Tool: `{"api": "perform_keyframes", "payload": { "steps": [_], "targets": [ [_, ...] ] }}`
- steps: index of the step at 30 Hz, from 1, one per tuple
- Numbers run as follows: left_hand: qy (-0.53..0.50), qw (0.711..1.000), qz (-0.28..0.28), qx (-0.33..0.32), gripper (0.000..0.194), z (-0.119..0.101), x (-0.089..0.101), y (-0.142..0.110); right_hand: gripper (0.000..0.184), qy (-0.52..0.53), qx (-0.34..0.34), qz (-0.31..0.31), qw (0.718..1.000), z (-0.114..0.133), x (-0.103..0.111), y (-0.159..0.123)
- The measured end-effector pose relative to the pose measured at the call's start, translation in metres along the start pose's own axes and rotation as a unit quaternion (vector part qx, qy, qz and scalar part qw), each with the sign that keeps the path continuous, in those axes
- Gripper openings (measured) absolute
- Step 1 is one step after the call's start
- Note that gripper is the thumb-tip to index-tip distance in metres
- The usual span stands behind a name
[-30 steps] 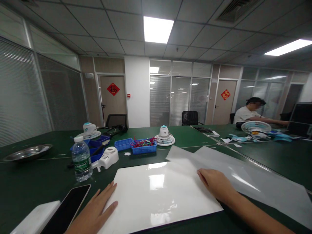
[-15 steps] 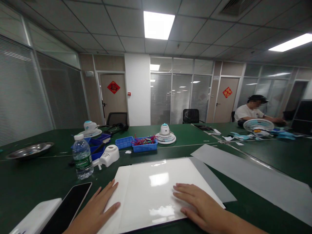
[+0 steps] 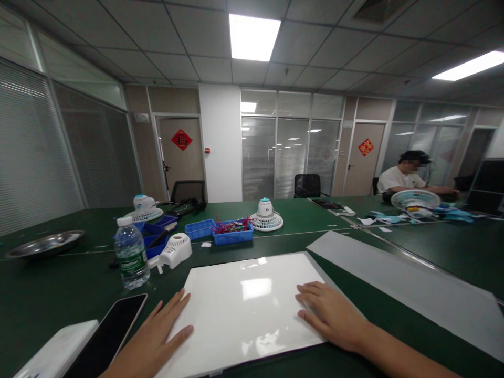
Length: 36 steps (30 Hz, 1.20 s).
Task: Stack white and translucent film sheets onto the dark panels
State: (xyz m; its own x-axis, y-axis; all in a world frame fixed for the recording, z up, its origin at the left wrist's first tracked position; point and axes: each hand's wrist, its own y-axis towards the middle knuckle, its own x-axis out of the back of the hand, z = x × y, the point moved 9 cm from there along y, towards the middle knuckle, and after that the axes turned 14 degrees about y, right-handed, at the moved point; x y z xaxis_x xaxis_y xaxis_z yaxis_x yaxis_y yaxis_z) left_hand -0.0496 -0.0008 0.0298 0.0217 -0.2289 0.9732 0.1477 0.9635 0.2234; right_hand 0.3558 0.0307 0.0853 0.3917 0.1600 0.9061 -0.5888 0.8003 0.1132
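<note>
A glossy white sheet or board (image 3: 240,310) lies flat on the green table in front of me, with ceiling light reflected in it. My left hand (image 3: 163,331) rests on its left edge, fingers spread. On the right edge lies my right hand (image 3: 331,315), its fingers stretched out and the palm down. A thin strip of greyish film shows along the board's right side, partly under my right hand. Farther right, a long translucent sheet (image 3: 409,289) lies apart from both hands. Left of my left hand are a dark-screened phone (image 3: 108,336) and a white box-like object (image 3: 59,349).
A water bottle (image 3: 132,254) stands beside a white plastic housing (image 3: 176,251). Behind are blue bins (image 3: 233,238), one with red wires, and a white fan part (image 3: 266,218). A metal tray (image 3: 45,244) sits far left. A person (image 3: 405,173) sits at the far right.
My right hand let go of the sheet corner it was lifting, came down flat on the white surface, then slid right to its edge. The grey film's visible strip narrowed. My left hand stayed put.
</note>
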Motion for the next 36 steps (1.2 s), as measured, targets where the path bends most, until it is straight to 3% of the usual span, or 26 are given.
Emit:
{"api": "perform_keyframes", "payload": {
  "steps": [5,15,22,36],
  "targets": [
    [0.000,1.000,0.004,0.000,0.067,0.000,0.002,0.002,0.067,0.018,0.017,0.041,0.999,0.012,-0.006,-0.004],
    [-0.015,1.000,-0.003,0.001,0.055,0.005,-0.004,0.003,0.071,0.048,0.057,0.051,0.996,0.006,-0.018,-0.006],
    [-0.017,1.000,-0.004,0.003,0.054,0.006,-0.006,0.003,0.074,0.047,0.046,0.066,0.996,0.010,-0.019,-0.006],
    [-0.009,1.000,0.009,0.005,0.058,-0.006,0.007,0.005,0.069,0.047,0.077,0.056,0.994,0.008,-0.010,-0.006]
  ]
}}
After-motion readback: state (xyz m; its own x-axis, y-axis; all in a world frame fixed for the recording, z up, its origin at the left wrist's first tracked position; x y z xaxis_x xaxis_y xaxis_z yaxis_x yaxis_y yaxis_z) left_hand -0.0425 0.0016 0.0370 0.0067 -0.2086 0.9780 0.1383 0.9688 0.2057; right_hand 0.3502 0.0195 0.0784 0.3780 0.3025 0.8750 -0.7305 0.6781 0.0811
